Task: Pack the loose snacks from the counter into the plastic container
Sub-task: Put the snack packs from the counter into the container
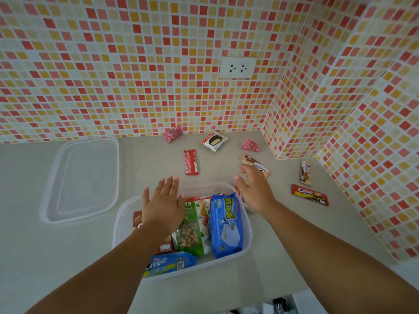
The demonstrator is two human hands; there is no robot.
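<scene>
The clear plastic container (246, 243) sits near the counter's front, holding a blue packet (225, 225), a green nut bag (192, 232) and a blue cream-biscuit pack (170, 264). My left hand (162, 205) hovers flat and empty over its left half. My right hand (254, 189) is spread open above its far right corner, empty. Loose on the counter lie a red bar (191, 162), a white chocolate-cake packet (213, 141), two pink packets (172, 134) (249, 146), a beige wafer packet (255, 164) just past my right fingertips, a brown wafer packet (305, 173) and a red cookie pack (309, 194).
The container's clear lid (84, 180) lies on the counter at the left. A mosaic tiled wall with a white socket (237, 68) backs the counter, and a tiled corner juts out at the right. The counter's front edge runs along the bottom right.
</scene>
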